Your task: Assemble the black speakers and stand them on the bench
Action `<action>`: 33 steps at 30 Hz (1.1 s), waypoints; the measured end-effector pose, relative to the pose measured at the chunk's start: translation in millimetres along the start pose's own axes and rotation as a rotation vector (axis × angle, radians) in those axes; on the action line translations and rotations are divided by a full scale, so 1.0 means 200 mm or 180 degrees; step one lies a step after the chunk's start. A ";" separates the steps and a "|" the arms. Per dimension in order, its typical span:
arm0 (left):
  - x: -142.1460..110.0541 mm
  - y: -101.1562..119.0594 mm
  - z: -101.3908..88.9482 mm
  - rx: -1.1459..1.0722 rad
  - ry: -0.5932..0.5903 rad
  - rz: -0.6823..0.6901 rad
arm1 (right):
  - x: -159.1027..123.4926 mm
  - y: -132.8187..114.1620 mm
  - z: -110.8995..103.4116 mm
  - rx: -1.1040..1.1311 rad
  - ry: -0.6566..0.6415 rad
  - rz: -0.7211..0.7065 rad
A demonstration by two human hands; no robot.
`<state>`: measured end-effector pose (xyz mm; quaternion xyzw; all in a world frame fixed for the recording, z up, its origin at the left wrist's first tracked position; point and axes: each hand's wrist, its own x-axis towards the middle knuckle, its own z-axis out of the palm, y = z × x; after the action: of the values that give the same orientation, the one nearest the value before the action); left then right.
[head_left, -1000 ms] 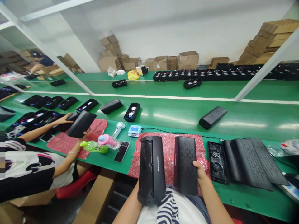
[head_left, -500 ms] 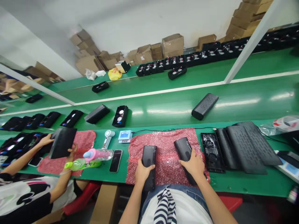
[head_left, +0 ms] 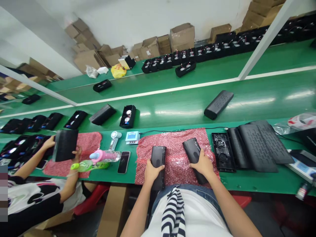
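My left hand (head_left: 151, 171) is closed round the side of a long black speaker housing (head_left: 158, 158), its thumb across the face. A second black speaker housing (head_left: 191, 148) slants under my right hand (head_left: 201, 166), which grips its right side. Both housings lie on or just over a red bubble-wrap mat (head_left: 174, 143), near the table's front edge. Palms and fingers hide parts of them. Right of the mat lies an open black casing (head_left: 223, 152) with two round speaker openings, beside several dark textured panels (head_left: 255, 148).
A phone (head_left: 123, 162), a small meter with a blue screen (head_left: 132, 136), a handheld fan (head_left: 115, 140) and a pink-topped bottle (head_left: 105, 156) stand left of the mat. To the left, a co-worker's hands (head_left: 77, 153) hold another black housing (head_left: 65, 144). Speaker units (head_left: 127, 117) rest on the green line behind.
The view has tilted slightly, so the bench sits higher in the picture. Both my hands keep their hold on the two housings, with little movement on the mat.
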<state>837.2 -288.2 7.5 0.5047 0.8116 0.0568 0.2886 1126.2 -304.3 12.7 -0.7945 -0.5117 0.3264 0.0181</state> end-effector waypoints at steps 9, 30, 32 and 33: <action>-0.12 0.13 0.11 -0.0362 -0.0141 -0.0096 | -0.12 -0.12 0.10 0.0312 0.0135 -0.0022; 0.00 0.12 0.19 -0.2259 -0.0907 -0.0384 | 0.13 -0.07 0.21 0.1687 -0.0643 0.0078; 0.00 0.13 0.14 -0.2267 -0.1037 -0.0360 | 0.14 -0.08 0.19 0.1671 -0.0748 0.0143; 0.00 0.14 0.12 -0.2253 -0.1081 -0.0354 | 0.14 -0.08 0.18 0.1658 -0.0782 0.0170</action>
<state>871.6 -278.6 -1.5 0.3315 0.7087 0.2330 0.5776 1101.2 -284.2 -24.1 -0.7308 -0.3879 0.5410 0.1507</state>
